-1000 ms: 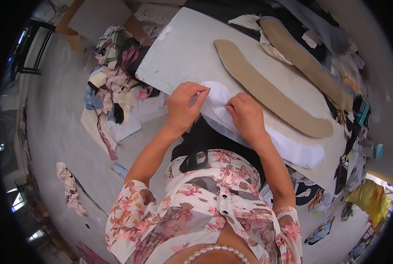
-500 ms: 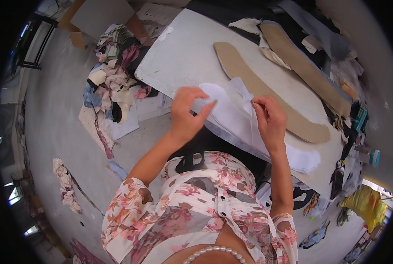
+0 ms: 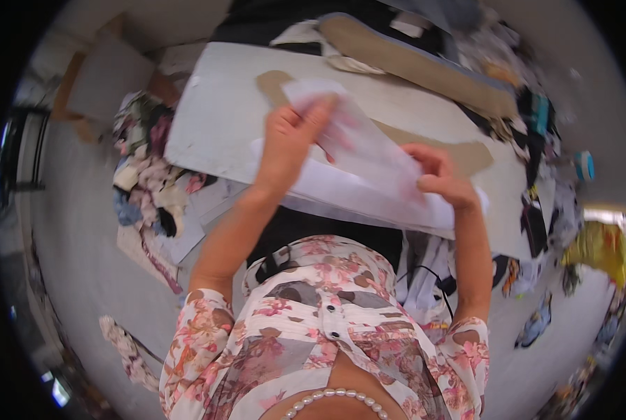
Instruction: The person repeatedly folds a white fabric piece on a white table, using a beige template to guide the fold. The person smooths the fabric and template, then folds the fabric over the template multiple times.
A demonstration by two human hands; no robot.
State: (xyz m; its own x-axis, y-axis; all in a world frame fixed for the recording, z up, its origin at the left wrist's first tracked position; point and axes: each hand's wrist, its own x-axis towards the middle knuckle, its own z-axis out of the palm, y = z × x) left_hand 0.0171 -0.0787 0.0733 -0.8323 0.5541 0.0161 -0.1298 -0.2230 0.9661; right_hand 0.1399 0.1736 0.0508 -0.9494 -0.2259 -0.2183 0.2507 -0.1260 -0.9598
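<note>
Sheer strip (image 3: 365, 150) in 2 hands (image 3: 288, 145) (image 3: 446, 178)

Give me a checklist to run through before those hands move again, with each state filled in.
1. Left hand gripping the sheer white sheet: ok, at its upper left end.
2. Right hand gripping the other end: cannot tell; it is there, but blurred.
3. Sheet flat on the table: not ok, raised between the hands.
4. White curved piece underneath, along the table's near edge: ok.
5. Nearer tan curved strip fully in view: not ok, partly hidden behind sheet and hands.
</note>
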